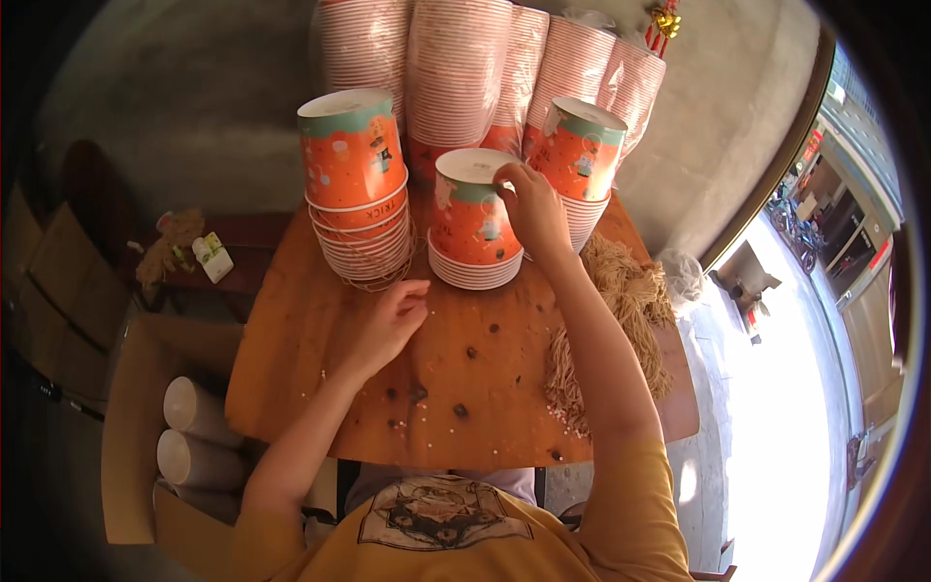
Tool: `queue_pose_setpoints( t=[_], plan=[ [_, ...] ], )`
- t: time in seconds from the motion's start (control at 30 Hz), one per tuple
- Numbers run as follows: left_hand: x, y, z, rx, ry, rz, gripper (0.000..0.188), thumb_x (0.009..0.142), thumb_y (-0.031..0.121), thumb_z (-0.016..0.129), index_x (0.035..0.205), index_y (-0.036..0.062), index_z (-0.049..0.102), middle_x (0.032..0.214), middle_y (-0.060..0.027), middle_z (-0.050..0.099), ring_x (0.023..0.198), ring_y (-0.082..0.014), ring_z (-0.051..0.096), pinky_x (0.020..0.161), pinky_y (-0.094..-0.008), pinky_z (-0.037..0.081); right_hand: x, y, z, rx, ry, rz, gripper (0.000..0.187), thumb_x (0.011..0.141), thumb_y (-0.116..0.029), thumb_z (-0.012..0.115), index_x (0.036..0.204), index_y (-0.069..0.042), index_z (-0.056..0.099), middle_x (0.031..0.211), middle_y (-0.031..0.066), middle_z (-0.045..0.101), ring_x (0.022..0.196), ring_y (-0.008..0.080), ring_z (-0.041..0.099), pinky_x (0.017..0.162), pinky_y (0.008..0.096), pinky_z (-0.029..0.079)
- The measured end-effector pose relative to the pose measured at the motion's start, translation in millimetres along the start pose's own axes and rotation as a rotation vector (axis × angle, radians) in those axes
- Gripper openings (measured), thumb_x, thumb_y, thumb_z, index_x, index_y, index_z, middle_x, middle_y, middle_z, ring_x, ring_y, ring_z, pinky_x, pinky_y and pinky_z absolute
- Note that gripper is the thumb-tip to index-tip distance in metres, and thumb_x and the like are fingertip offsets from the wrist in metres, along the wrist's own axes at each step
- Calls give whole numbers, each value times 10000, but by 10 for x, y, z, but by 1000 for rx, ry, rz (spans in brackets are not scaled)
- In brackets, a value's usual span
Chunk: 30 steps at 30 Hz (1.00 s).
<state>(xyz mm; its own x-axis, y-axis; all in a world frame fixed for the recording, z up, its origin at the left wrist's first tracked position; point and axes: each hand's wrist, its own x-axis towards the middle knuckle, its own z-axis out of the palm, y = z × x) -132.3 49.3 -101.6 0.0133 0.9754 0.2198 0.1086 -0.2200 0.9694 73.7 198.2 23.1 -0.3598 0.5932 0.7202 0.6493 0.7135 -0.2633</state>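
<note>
My right hand has its fingers bent over the rim of the top paper bucket of the middle stack. That bucket is upside down, orange with a green band and a pale closed end facing up. Below it show the white rims of several nested buckets. My left hand hovers over the table in front of the left stack, fingers loosely curved, nothing visible in them. The left stack of buckets has thin twine around its lower part. Another bucket stack stands behind my right hand.
Tall plastic-wrapped bucket stacks line the back of the wooden table. A bundle of tan twine lies at the right. A cardboard box with white cylinders stands at lower left. Small bits dot the tabletop.
</note>
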Motion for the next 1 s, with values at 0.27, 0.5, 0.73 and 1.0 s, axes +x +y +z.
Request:
queue_pose_setpoints(
  t=[0.27, 0.5, 0.73, 1.0],
  plan=[
    [410, -136, 263, 82, 16, 44, 482, 946, 101, 579, 1413, 85, 458, 1348, -129, 479, 1166, -228, 526, 997, -336, 454, 71, -100, -157, 20, 2, -18, 128, 877, -111, 636, 1003, -121, 615, 1029, 62, 639, 1014, 305, 610, 811, 448, 517],
    [547, -216, 279, 141, 33, 71, 468, 944, 111, 574, 1401, 85, 475, 1326, -146, 488, 1145, -237, 537, 983, -329, 464, 77, -71, -193, -29, 57, -38, 146, 862, -73, 621, 998, -127, 622, 1024, 59, 606, 1036, 293, 591, 773, 446, 550],
    [625, -248, 265, 140, 80, 33, 421, 960, 144, 577, 1367, 63, 506, 1207, -119, 552, 1001, -195, 598, 861, -301, 498, 112, -96, -368, -14, 101, -31, 129, 869, -74, 618, 992, -114, 623, 1017, 59, 606, 1001, 301, 597, 765, 443, 548],
    [793, 91, 453, -242, 166, -55, 214, 977, 241, 619, 1109, 76, 587, 987, -20, 631, 887, -113, 617, 736, -253, 480, 119, -197, -510, 14, 175, -63, 130, 872, -74, 622, 999, -103, 627, 1013, 68, 611, 970, 309, 594, 764, 448, 538]
  ],
)
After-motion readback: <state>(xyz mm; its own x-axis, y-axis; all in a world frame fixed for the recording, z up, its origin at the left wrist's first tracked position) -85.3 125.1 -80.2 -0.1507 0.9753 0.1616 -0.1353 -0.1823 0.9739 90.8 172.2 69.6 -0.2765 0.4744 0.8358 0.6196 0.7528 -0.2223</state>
